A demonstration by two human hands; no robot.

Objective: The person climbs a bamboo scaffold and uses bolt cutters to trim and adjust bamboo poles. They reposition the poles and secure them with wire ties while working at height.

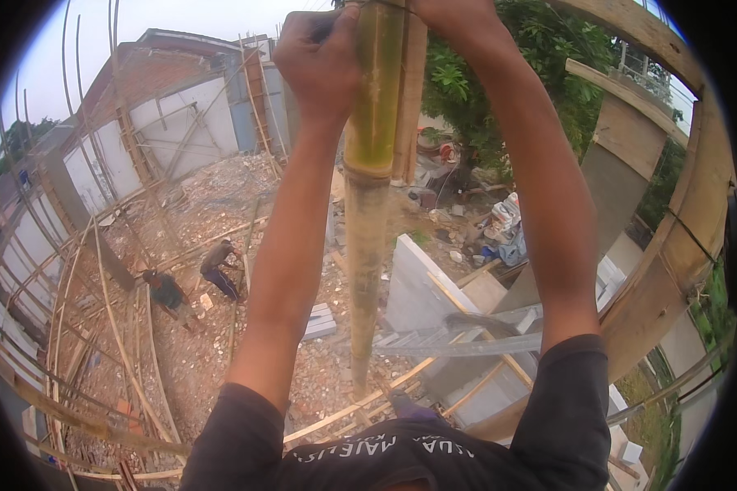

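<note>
A thick upright bamboo pole (374, 98), greenish above and dusty tan lower down, runs down the middle of the view. Close against its left side at the top is my left hand (323, 57), fingers curled and closed; what they pinch is hidden. A thin dark strand like tie wire (385, 4) crosses the pole at the upper edge, between my hands. My right hand (454, 12) reaches up on the pole's other side, with its fingers cut off by the frame and out of sight. Just behind the pole stands a wooden post (411, 98).
Below lies rubble-strewn ground (205, 344), where two people (165, 293) (219, 268) bend over. Grey wall panels (426, 286) and a metal ladder-like frame (458, 340) stand beneath me. Curved timber (663, 278) borders the right side; bamboo poles and rebar (78, 65) line the left.
</note>
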